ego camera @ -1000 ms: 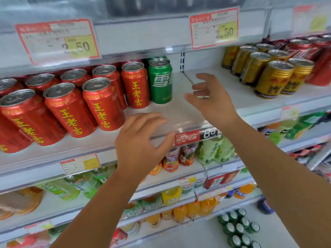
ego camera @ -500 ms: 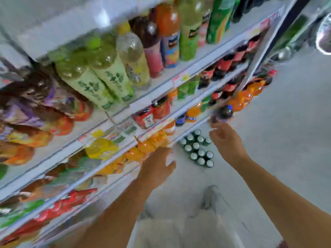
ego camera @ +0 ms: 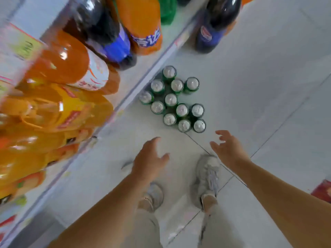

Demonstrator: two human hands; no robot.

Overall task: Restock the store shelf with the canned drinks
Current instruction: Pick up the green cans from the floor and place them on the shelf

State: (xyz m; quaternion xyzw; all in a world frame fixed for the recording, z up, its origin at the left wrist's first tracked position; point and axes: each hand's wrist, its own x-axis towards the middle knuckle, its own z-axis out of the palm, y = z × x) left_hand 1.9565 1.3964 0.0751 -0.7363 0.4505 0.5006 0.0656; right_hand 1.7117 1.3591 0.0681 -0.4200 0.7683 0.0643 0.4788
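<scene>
Several green cans (ego camera: 171, 99) with silver tops stand upright in a cluster on the pale tiled floor, beside the foot of the shelf (ego camera: 125, 102). My left hand (ego camera: 149, 161) hovers below the cluster with its fingers spread and holds nothing. To its right, my right hand (ego camera: 228, 149) reaches toward the nearest cans with fingers loosely apart, also holding nothing. Neither hand touches a can.
Large orange bottles (ego camera: 59, 68) and dark cola bottles (ego camera: 100, 33) fill the lowest shelves on the left. Another cola bottle (ego camera: 215, 24) stands on the floor at the top. My two shoes (ego camera: 207, 178) are planted below the hands. A red object (ego camera: 322, 191) sits at the right edge.
The view has swung down from the can shelf to the floor. Both hands have dropped from shelf height toward the green cans, which now appear much closer.
</scene>
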